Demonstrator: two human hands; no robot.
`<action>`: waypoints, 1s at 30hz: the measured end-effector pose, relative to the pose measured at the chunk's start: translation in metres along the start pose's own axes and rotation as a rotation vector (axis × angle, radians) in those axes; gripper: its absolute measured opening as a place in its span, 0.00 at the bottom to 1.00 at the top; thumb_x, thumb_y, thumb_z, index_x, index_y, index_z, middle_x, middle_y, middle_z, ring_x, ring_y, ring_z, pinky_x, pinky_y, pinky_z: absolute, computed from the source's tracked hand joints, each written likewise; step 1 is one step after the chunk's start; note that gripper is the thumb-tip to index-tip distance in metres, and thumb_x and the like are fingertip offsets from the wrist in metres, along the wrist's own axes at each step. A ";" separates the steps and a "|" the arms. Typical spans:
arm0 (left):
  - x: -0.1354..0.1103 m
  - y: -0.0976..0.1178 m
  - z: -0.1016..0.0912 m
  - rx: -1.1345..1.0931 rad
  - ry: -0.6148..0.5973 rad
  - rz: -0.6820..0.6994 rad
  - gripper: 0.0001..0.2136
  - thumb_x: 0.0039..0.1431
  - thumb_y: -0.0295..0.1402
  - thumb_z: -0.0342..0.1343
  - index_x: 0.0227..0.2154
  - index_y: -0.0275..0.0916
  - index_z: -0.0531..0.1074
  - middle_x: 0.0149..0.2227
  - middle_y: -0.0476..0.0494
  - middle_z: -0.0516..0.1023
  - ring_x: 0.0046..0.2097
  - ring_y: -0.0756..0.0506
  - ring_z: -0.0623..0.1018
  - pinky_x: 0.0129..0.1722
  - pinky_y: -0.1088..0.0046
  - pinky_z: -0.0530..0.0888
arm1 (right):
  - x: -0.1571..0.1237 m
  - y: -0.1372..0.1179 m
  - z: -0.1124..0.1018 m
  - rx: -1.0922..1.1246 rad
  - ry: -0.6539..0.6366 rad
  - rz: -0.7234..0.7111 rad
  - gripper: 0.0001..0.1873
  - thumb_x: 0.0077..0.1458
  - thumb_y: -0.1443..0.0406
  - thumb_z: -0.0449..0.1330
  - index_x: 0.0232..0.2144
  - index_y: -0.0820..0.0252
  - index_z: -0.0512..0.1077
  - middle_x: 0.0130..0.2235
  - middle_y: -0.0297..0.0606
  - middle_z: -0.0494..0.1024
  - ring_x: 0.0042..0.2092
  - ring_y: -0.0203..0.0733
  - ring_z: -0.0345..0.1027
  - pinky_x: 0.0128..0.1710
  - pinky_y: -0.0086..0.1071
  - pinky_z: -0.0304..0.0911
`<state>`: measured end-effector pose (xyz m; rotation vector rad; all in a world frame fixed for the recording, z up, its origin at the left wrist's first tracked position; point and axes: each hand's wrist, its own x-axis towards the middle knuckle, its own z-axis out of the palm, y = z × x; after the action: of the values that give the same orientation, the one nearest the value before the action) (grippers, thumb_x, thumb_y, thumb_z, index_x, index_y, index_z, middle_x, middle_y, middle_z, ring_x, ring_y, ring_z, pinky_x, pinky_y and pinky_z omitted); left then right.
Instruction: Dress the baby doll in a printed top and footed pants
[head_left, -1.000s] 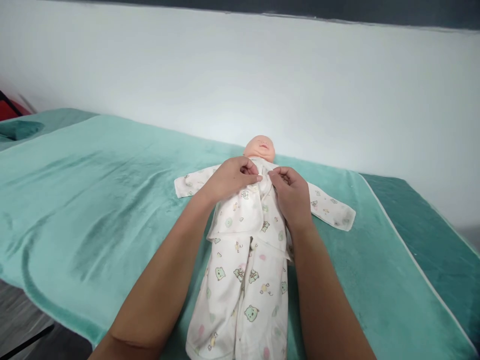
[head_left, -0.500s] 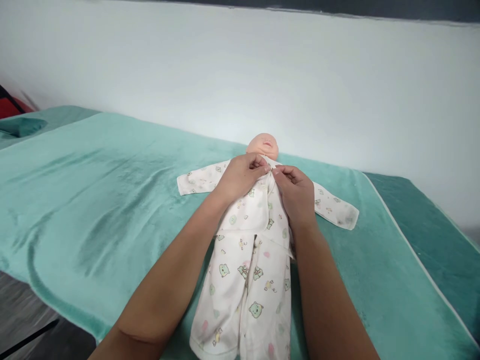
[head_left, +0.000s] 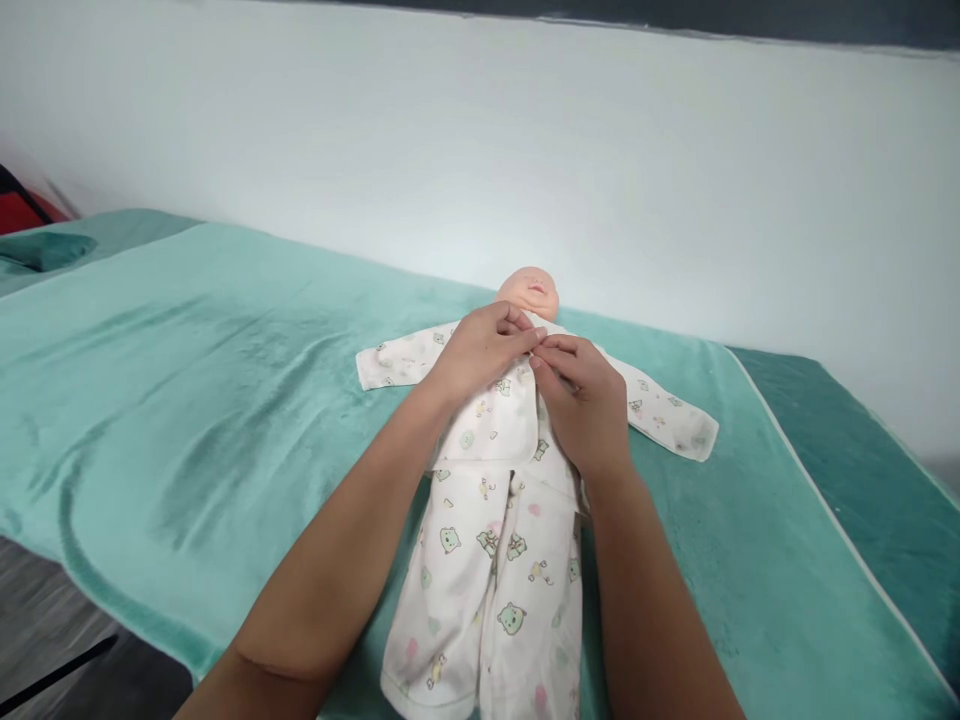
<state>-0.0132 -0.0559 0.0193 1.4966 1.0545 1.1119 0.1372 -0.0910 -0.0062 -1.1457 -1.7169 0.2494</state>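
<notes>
A baby doll (head_left: 531,290) lies on its back, head toward the wall, dressed in a white printed baby shirt (head_left: 491,430) and matching trousers (head_left: 450,590). Its sleeves are spread out to both sides. At the upper chest, just below the doll's chin, my left hand (head_left: 491,345) is closed, thumb and fingers pinching the shirt's front edge. My right hand (head_left: 581,390) meets it there, also closed in a pinch at the same edge. The fingertips cover the exact spot, so any fastening between them cannot be made out.
A light green plush blanket (head_left: 187,400) covers the table under the doll, with a darker green cloth (head_left: 847,440) at the right. A white wall (head_left: 480,150) stands behind. Grey floor (head_left: 45,610) shows past the blanket's edge at the lower left.
My right hand has shifted slightly left and down, its fingers now pressed closer against the left fingertips. The left hand and the doll have hardly moved.
</notes>
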 end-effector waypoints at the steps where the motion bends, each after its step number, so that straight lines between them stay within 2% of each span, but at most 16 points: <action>1: 0.000 0.000 0.000 -0.010 0.004 -0.010 0.08 0.58 0.39 0.59 0.33 0.41 0.70 0.30 0.49 0.73 0.24 0.53 0.66 0.18 0.77 0.58 | -0.002 -0.002 0.000 -0.036 -0.016 -0.014 0.11 0.61 0.64 0.59 0.37 0.51 0.82 0.47 0.39 0.80 0.47 0.45 0.73 0.49 0.41 0.67; 3: 0.001 -0.001 0.000 -0.054 0.014 -0.021 0.06 0.57 0.36 0.59 0.34 0.41 0.70 0.30 0.50 0.73 0.24 0.53 0.68 0.19 0.77 0.59 | -0.004 -0.005 0.000 -0.071 -0.034 -0.017 0.12 0.61 0.64 0.58 0.41 0.51 0.82 0.49 0.40 0.79 0.49 0.46 0.72 0.51 0.43 0.67; 6: 0.004 -0.003 -0.001 -0.174 0.025 -0.024 0.06 0.55 0.32 0.61 0.33 0.39 0.71 0.29 0.50 0.73 0.28 0.52 0.71 0.27 0.76 0.66 | -0.005 -0.006 0.001 -0.004 -0.018 0.048 0.12 0.61 0.65 0.58 0.42 0.49 0.81 0.48 0.39 0.79 0.51 0.45 0.72 0.52 0.43 0.66; 10: 0.008 -0.005 -0.003 -0.300 0.033 -0.052 0.08 0.51 0.30 0.64 0.33 0.38 0.72 0.25 0.53 0.71 0.29 0.52 0.72 0.34 0.74 0.70 | -0.002 -0.006 0.000 0.145 0.012 0.160 0.11 0.58 0.65 0.61 0.42 0.50 0.80 0.46 0.37 0.80 0.47 0.43 0.73 0.45 0.39 0.67; 14: 0.007 -0.004 -0.008 -0.322 -0.019 -0.066 0.12 0.47 0.30 0.67 0.36 0.38 0.74 0.29 0.51 0.74 0.33 0.51 0.74 0.38 0.72 0.71 | 0.000 -0.005 0.000 0.216 0.022 0.247 0.09 0.55 0.64 0.63 0.40 0.53 0.79 0.44 0.37 0.80 0.43 0.41 0.71 0.44 0.37 0.67; 16: 0.006 -0.005 -0.009 -0.308 -0.058 -0.058 0.12 0.47 0.29 0.66 0.37 0.38 0.74 0.32 0.50 0.74 0.35 0.51 0.75 0.39 0.72 0.71 | 0.000 -0.005 0.001 0.277 0.043 0.326 0.10 0.53 0.63 0.64 0.40 0.54 0.77 0.41 0.36 0.79 0.40 0.39 0.71 0.43 0.36 0.67; 19: 0.004 -0.006 -0.009 -0.230 -0.061 -0.036 0.10 0.49 0.28 0.64 0.36 0.39 0.74 0.32 0.49 0.72 0.33 0.52 0.73 0.33 0.74 0.69 | 0.000 -0.007 0.000 0.319 0.070 0.408 0.12 0.53 0.61 0.65 0.40 0.55 0.73 0.36 0.33 0.77 0.36 0.37 0.69 0.40 0.34 0.66; 21: 0.002 -0.006 -0.009 -0.152 -0.054 -0.016 0.08 0.51 0.28 0.63 0.35 0.39 0.74 0.31 0.50 0.70 0.30 0.52 0.70 0.29 0.74 0.66 | 0.000 -0.012 -0.003 0.263 0.041 0.408 0.10 0.53 0.60 0.65 0.36 0.56 0.71 0.33 0.32 0.75 0.34 0.36 0.67 0.37 0.33 0.64; 24: -0.003 -0.002 -0.014 -0.004 -0.095 0.024 0.05 0.53 0.30 0.61 0.34 0.40 0.75 0.29 0.49 0.70 0.30 0.52 0.69 0.27 0.74 0.64 | -0.002 -0.022 -0.012 0.067 -0.102 0.371 0.08 0.53 0.60 0.64 0.30 0.55 0.68 0.29 0.31 0.73 0.31 0.37 0.64 0.33 0.33 0.60; 27: -0.009 0.004 -0.025 0.120 -0.232 0.063 0.05 0.56 0.35 0.60 0.33 0.40 0.77 0.31 0.48 0.74 0.33 0.50 0.72 0.31 0.73 0.67 | -0.005 -0.033 -0.017 -0.184 -0.245 0.335 0.07 0.50 0.64 0.62 0.29 0.54 0.66 0.28 0.31 0.72 0.28 0.38 0.61 0.29 0.33 0.54; 30: -0.012 0.008 -0.036 0.202 -0.356 0.067 0.09 0.56 0.39 0.61 0.34 0.40 0.79 0.34 0.45 0.78 0.35 0.48 0.74 0.34 0.71 0.69 | -0.008 -0.041 -0.015 -0.367 -0.283 0.283 0.09 0.49 0.65 0.60 0.27 0.53 0.62 0.27 0.32 0.71 0.26 0.37 0.57 0.27 0.33 0.47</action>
<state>-0.0503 -0.0620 0.0295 1.8216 0.8913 0.7601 0.1260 -0.1240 0.0211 -1.6943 -1.8935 0.2877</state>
